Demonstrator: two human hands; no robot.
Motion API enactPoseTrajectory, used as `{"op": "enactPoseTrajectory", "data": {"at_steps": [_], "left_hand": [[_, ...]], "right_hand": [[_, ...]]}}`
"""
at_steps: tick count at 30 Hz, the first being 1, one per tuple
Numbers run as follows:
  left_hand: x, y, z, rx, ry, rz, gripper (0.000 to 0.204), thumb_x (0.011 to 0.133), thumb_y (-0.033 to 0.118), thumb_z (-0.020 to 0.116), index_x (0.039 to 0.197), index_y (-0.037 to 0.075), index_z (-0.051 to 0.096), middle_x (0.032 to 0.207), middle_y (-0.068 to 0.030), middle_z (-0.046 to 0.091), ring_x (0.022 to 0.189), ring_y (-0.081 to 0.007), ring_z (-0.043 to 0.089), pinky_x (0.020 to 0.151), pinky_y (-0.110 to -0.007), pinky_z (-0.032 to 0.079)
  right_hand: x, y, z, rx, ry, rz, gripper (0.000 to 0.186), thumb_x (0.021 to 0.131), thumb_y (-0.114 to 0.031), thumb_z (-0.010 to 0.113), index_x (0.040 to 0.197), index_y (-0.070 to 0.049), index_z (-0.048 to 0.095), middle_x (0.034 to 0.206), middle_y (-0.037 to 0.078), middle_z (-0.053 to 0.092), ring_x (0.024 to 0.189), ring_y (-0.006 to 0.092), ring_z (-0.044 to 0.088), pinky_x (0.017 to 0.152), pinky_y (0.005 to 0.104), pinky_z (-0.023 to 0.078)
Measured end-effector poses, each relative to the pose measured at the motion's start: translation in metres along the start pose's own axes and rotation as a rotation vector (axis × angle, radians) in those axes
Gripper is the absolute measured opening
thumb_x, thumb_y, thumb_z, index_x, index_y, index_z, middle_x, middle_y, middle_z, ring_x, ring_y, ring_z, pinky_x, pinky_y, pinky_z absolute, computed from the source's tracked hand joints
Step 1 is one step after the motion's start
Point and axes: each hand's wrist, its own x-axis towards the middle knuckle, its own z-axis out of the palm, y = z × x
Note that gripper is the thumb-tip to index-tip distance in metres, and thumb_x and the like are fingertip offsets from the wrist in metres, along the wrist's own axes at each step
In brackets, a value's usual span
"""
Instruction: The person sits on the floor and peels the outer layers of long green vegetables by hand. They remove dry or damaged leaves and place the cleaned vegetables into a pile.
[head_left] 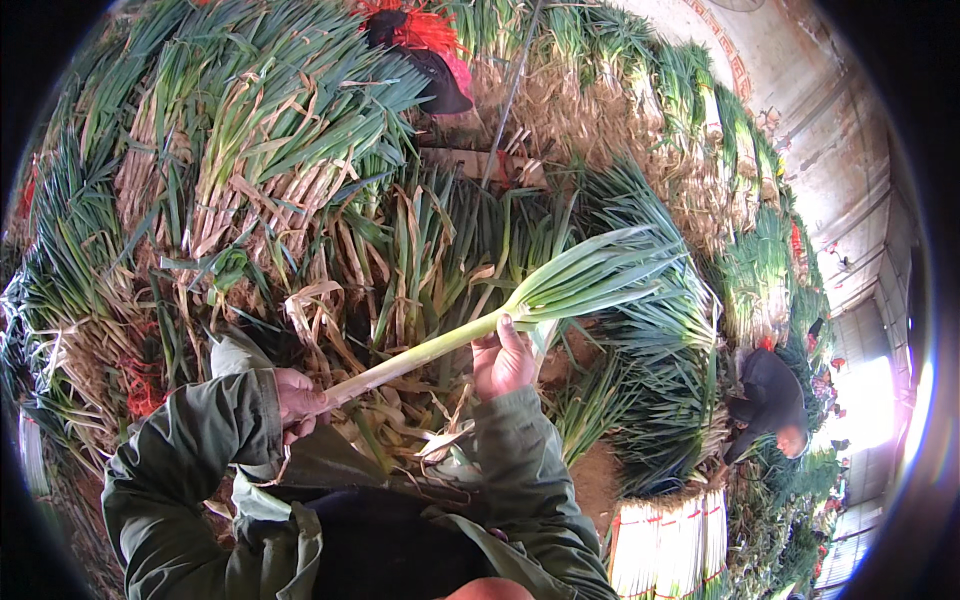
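Observation:
A long leek with a pale shank and a fan of green leaves lies slantwise in front of me, leaves up to the right. My left hand is closed round its root end. Farther up, just below where the leaves spread, my right hand grips the shank with the thumb on top. Beneath the leek are dry peeled leaves over my lap. Uncleaned leeks with withered brown leaves lie just beyond my hands.
Large heaps of leeks rise at the far left. To my right is a stack of green-leaved leeks, with a tied bundle of white shanks nearer. Another person bends over at the right. Red ties lie at the back.

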Motion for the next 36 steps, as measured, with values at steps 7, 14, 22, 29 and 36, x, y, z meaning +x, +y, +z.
{"op": "enactPoseTrajectory", "data": {"at_steps": [7, 14, 22, 29, 36], "left_hand": [[0.007, -0.007, 0.017, 0.067, 0.221, 0.032, 0.04, 0.096, 0.04, 0.067, 0.101, 0.001, 0.058, 0.071, -0.0099, 0.062, 0.054, -0.0194, 0.06, 0.047, -0.035, 0.048], [0.02, -0.01, 0.027, 0.167, 0.404, 0.219, 0.037, 0.101, 0.037, 0.061, 0.094, 0.001, 0.063, 0.065, -0.0049, 0.06, 0.049, -0.0164, 0.057, 0.044, -0.032, 0.045], [0.041, -0.006, -0.01, 0.076, 0.523, 0.29, 0.03, 0.1, 0.028, 0.06, 0.087, 0.002, 0.068, 0.062, -0.0042, 0.06, 0.05, -0.0132, 0.055, 0.048, -0.032, 0.044], [0.031, -0.01, -0.057, -0.04, 0.708, 0.423, 0.043, 0.096, 0.039, 0.068, 0.081, -0.001, 0.065, 0.054, -0.0043, 0.056, 0.042, -0.0142, 0.05, 0.04, -0.029, 0.037], [0.031, 0.006, -0.098, 0.146, 0.838, 0.575, 0.029, 0.096, 0.029, 0.068, 0.085, 0.002, 0.062, 0.055, -0.0018, 0.052, 0.039, -0.0135, 0.048, 0.037, -0.031, 0.034]], "right_hand": [[0.001, 0.006, -0.003, -0.243, 0.112, -0.126, 0.025, 0.091, -0.011, 0.074, 0.113, -0.009, 0.064, 0.09, 0.002, 0.067, 0.072, 0.0141, 0.062, 0.065, 0.0341, 0.055], [-0.028, 0.026, 0.015, -1.282, -0.246, -0.873, 0.023, 0.086, -0.003, 0.074, 0.086, -0.006, 0.051, 0.108, 0.013, 0.063, 0.096, 0.0208, 0.059, 0.081, 0.0357, 0.05], [-0.116, 0.038, 0.041, -0.564, -0.953, 0.036, 0.026, 0.094, -0.002, 0.067, 0.093, -0.008, 0.043, 0.095, 0.013, 0.062, 0.083, 0.0221, 0.066, 0.073, 0.0377, 0.056], [-0.134, -0.01, 0.031, 0.074, -0.846, 0.346, 0.026, 0.091, -0.004, 0.072, 0.096, -0.011, 0.047, 0.087, 0.015, 0.061, 0.072, 0.0294, 0.068, 0.06, 0.0415, 0.057], [-0.135, -0.025, 0.025, 0.262, -0.714, 0.444, 0.027, 0.091, -0.01, 0.073, 0.095, -0.011, 0.047, 0.078, 0.011, 0.059, 0.057, 0.0228, 0.06, 0.049, 0.0323, 0.05]]}}
